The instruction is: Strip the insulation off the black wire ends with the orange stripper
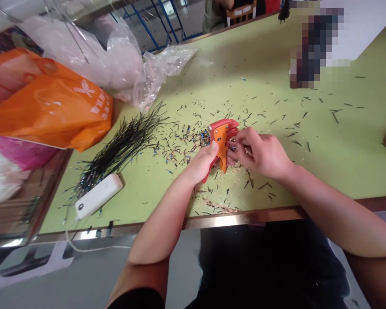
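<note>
A red and orange wire stripper [221, 136] is upright over the table, its jaws toward the right. My left hand [205, 162] is closed around its handles, with the thumb along the near side. Close beside the jaws, my right hand [265, 153] has thumb and fingertips pinched together; what lies between them is too small to make out. Beneath and behind the tool are loose blue-tipped pieces [204, 137] and many short black wire offcuts. A bundle of long black wires [122, 146] lies to the left.
A white power bank [98, 196] with a cable sits at the table's front left. An orange bag [51, 103] and clear plastic bags [125, 56] lie at the left and back. A white object [366, 30], partly pixelated, stands back right. Another person [214, 17] is beyond the table.
</note>
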Action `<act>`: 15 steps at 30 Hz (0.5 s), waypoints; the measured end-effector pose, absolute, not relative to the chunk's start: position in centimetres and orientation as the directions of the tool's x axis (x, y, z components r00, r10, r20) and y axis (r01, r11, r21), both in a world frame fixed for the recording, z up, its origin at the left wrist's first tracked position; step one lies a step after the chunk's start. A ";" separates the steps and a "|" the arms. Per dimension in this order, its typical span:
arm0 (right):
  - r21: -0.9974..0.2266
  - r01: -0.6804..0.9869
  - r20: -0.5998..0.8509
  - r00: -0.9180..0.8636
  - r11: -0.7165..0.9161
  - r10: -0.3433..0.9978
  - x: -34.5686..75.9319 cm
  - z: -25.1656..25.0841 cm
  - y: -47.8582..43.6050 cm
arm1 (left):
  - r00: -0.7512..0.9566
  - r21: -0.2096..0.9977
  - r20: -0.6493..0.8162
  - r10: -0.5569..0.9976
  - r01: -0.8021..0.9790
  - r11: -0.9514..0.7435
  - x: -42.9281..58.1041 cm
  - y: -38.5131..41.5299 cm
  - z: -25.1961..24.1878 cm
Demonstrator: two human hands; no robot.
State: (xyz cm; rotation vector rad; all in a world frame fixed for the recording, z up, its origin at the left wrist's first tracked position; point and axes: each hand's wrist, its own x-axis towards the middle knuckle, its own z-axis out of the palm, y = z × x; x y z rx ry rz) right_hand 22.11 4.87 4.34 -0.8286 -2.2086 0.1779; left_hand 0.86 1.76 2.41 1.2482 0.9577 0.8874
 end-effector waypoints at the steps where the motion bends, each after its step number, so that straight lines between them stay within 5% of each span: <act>1: -0.391 0.493 0.600 -0.505 0.778 0.621 22.1 4.4 4.9 | 0.350 0.993 -0.104 0.931 -0.013 0.115 0.9 1.8 2.4; 15: -0.383 0.463 0.569 -0.564 0.799 0.599 22.1 4.2 5.0 | 0.326 0.997 -0.080 0.942 0.005 0.083 0.7 1.8 2.6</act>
